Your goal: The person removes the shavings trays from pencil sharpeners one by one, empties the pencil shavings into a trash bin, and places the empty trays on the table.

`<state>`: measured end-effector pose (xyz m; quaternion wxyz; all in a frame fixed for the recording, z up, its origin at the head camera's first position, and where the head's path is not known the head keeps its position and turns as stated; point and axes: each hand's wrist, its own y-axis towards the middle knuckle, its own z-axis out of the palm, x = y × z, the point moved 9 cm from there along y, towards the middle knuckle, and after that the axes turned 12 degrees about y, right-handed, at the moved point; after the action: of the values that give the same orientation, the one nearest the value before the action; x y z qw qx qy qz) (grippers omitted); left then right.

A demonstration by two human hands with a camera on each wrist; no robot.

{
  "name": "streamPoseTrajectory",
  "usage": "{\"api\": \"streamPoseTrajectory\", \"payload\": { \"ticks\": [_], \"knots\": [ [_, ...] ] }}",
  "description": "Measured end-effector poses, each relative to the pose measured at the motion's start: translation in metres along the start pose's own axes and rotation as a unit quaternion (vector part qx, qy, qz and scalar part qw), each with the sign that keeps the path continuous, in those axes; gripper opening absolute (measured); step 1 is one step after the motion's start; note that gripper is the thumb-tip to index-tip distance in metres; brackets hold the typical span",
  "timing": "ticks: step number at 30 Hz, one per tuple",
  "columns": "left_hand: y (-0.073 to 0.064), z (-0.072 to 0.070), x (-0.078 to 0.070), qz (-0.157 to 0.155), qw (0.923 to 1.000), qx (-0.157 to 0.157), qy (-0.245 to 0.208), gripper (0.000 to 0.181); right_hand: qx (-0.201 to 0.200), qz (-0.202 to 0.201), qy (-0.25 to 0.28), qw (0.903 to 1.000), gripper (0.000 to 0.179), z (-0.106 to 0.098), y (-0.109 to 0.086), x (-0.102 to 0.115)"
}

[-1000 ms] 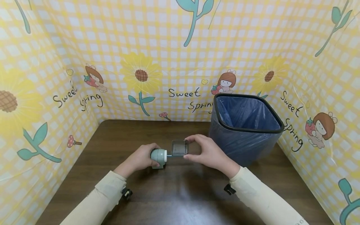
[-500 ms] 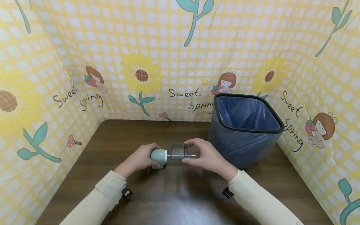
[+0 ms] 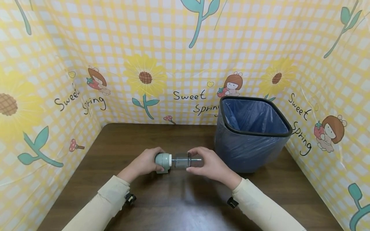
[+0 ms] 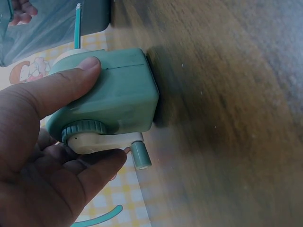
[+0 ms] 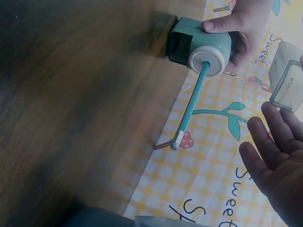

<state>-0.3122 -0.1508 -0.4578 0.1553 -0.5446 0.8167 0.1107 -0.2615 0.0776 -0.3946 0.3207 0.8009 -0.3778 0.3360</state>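
My left hand (image 3: 145,161) grips a green hand-crank pencil sharpener (image 4: 128,90), thumb on its top, on the wooden table. Its white crank with a green knob (image 4: 141,155) shows in the left wrist view. A blue pencil (image 5: 193,104), eraser end outward, sticks out of the white round front. Below that front is a dark opening (image 5: 181,46) in the sharpener's body. My right hand (image 3: 209,165) pinches a clear grey shavings drawer (image 3: 181,160) between thumb and fingers. In the head view the drawer overlaps the pencil; the right wrist view shows it apart from the sharpener.
A bin (image 3: 245,154) with a black rim and a blue liner stands at the table's back right, close behind my right hand. A yellow checked cloth (image 3: 185,64) with printed flowers walls in the back and both sides of the table (image 3: 130,138).
My right hand has brought the shavings drawer down and nearer to me, tilting it, so that it now overlaps the pencil in the head view. The left hand and the sharpener have stayed still.
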Motion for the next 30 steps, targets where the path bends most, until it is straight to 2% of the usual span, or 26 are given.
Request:
{"api": "streamPoseTrajectory", "payload": {
  "ticks": [10,19,30],
  "knots": [
    [-0.001,0.0,-0.001,-0.001,1.0,0.0,-0.006,0.062,0.007,0.019,0.002,0.9998,0.056,0.008,-0.002,-0.008],
    [-0.001,-0.001,-0.002,0.003,1.0,-0.002,-0.003,0.061,0.016,0.021,-0.01,0.9996,0.055,0.021,-0.001,-0.017],
    [-0.001,-0.003,-0.002,0.007,1.0,-0.003,-0.005,0.061,0.017,0.021,-0.022,0.9994,0.054,0.027,0.001,-0.026]
  ]
}}
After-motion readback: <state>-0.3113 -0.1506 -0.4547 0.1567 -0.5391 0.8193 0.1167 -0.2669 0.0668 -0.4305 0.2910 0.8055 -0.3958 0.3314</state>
